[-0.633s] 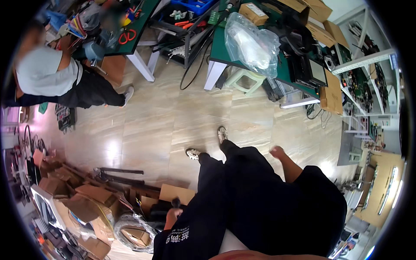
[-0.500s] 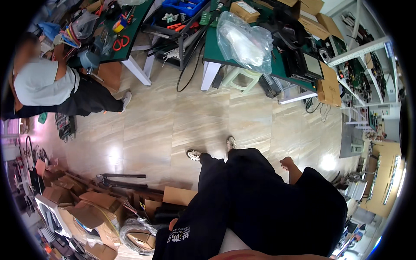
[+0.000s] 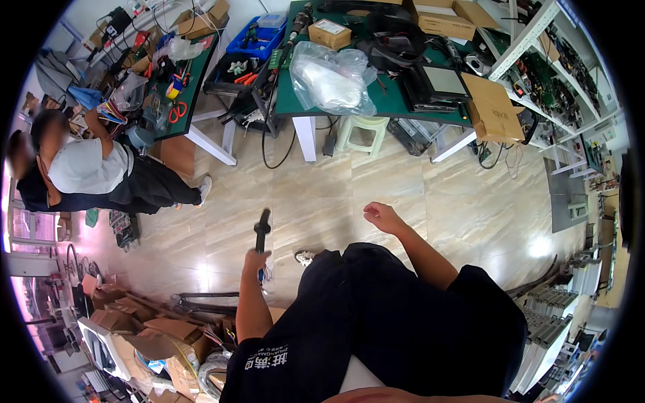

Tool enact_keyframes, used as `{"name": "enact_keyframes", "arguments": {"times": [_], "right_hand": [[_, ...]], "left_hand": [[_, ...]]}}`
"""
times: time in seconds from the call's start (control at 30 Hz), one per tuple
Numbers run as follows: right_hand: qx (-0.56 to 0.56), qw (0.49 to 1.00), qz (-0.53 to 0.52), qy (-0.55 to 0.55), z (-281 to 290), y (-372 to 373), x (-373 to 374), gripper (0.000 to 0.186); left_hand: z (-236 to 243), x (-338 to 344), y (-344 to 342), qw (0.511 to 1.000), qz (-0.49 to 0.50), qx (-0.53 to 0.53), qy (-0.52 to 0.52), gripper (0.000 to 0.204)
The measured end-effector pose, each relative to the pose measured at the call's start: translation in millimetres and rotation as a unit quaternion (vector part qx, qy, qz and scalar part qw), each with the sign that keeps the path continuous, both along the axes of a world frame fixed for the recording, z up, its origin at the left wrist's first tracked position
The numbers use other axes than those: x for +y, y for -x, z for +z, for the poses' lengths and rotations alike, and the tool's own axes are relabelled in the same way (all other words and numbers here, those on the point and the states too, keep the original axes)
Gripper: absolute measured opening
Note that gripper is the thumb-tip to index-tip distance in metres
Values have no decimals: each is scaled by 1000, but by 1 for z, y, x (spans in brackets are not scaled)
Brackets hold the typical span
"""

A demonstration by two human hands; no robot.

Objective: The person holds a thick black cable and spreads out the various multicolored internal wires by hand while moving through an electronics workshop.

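Over the floor, left of my legs, my left hand [image 3: 255, 260] is closed round a black, stick-like tool [image 3: 262, 232] with a short crosspiece. The tool points away from me, and something thin and bluish hangs below the hand; its exact kind is unclear. My right hand [image 3: 381, 217] is held out in front of my body, loosely curled with the fingers a little apart, and nothing shows in it. It is nearest to the green workbench [image 3: 396, 119], which stands beyond it. On the bench lies a clear plastic bag with white contents [image 3: 334, 80].
A pale green stool [image 3: 363, 136] is under the bench, beside a black cable [image 3: 275, 161]. Two people [image 3: 91, 164] are at another green bench [image 3: 207, 60] on the left. Cardboard boxes [image 3: 171, 336] pile up at near left; metal shelving [image 3: 527, 40] stands at right.
My left hand has come up into view with the black tool. The right hand has moved forward and leftward. The workbench has shifted left in view, and a second person shows at left.
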State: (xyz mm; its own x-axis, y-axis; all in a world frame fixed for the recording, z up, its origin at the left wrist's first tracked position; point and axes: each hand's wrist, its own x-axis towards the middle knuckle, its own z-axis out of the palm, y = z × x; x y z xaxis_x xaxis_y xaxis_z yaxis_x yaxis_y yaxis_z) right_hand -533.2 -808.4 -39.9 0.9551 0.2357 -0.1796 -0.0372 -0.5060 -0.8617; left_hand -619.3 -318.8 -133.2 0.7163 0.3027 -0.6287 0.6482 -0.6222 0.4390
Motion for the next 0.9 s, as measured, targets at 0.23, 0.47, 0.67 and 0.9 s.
{"name": "enact_keyframes", "arguments": {"times": [0.23,0.47,0.67,0.9], "right_hand": [[176,967,-183,12,-140,150,-185,24],[585,741,-323,66,-184,359,-318,24],[373,841,83,383,-256,325,-406,41],[116,977,-63,171,-230,60,-245,25]], "left_hand": [[77,-100,-8,999,-18,-36,-32,41],[-20,-92,200,943,-190,253,-101,46],[0,-194,265,920,-153,360,-14,44],[23,-187,177,936,-168,302,-75,42]]}}
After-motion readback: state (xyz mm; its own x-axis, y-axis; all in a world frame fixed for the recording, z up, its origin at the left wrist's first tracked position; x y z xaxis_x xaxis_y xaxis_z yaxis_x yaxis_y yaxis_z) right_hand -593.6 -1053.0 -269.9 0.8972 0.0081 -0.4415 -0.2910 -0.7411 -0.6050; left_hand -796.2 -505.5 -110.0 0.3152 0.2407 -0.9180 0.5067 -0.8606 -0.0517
